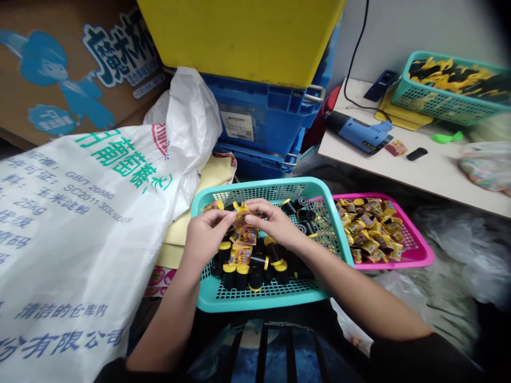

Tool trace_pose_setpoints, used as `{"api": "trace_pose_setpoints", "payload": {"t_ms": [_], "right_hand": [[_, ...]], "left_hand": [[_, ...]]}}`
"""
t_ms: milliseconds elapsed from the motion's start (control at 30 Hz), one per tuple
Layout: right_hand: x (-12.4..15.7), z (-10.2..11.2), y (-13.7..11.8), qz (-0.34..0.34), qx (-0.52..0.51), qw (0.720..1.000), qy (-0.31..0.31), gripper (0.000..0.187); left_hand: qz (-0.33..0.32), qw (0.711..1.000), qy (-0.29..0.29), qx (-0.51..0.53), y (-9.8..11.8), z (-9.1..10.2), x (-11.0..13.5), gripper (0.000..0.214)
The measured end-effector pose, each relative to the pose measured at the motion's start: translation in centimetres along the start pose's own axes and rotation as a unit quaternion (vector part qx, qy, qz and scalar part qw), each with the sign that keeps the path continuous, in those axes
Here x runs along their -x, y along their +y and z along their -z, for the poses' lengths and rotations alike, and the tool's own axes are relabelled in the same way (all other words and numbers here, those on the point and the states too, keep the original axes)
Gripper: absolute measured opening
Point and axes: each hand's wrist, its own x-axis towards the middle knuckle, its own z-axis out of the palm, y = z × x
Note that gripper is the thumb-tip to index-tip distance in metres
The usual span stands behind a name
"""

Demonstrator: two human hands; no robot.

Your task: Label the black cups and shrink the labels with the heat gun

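Above a turquoise basket (239, 305), my left hand (209, 231) and my right hand (273, 223) meet. Between thumbs and fingers, both pinch a small orange-and-yellow printed sleeve (241, 214); whether a canister is inside it I cannot make out. Just below hang or lie more printed sleeves (241, 254). Around them in the basket are several small black canisters with yellow lids (242, 276), some upright and some on their sides. More black canisters (306, 215) lie at the basket's far right, beyond my right hand.
A pink basket (423, 260) of sleeve-wrapped canisters stands at the right. On the white table (439, 181) are a blue heat gun (359, 133), a black canister (417, 154) and another turquoise basket (443, 103). A large white sack (80, 234) fills the left; blue crates (259, 111) stand ahead.
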Motion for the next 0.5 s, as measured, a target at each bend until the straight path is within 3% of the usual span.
{"api": "trace_pose_setpoints", "payload": {"t_ms": [100,200,333,367,433,500], "right_hand": [[-0.1,-0.2,0.0,-0.003,-0.008,1.0,0.019,0.029],[-0.2,0.0,-0.1,-0.018,0.017,0.998,0.052,0.042],[0.6,1.7,-1.8,-0.08,0.134,0.988,0.009,0.048],[1.2,2.0,-2.3,-0.12,0.203,0.971,-0.021,0.047],[2.6,2.3,-3.1,-0.201,0.367,0.904,-0.088,0.043],[4.1,1.8,-3.6,-0.219,0.485,0.838,-0.121,0.044]], "left_hand": [[0.018,0.995,-0.041,0.086,-0.3,-0.9,0.1,0.021],[0.054,0.986,-0.065,0.145,-0.6,-1.8,0.0,0.047],[0.049,0.987,-0.009,0.152,-0.6,-1.7,-0.4,0.044],[0.041,0.989,0.009,0.141,-0.6,-1.5,-0.4,0.039],[0.033,0.992,0.032,0.117,-0.7,-1.1,-0.5,0.03],[0.036,0.991,0.041,0.119,-1.0,-0.9,-0.5,0.027]]}}
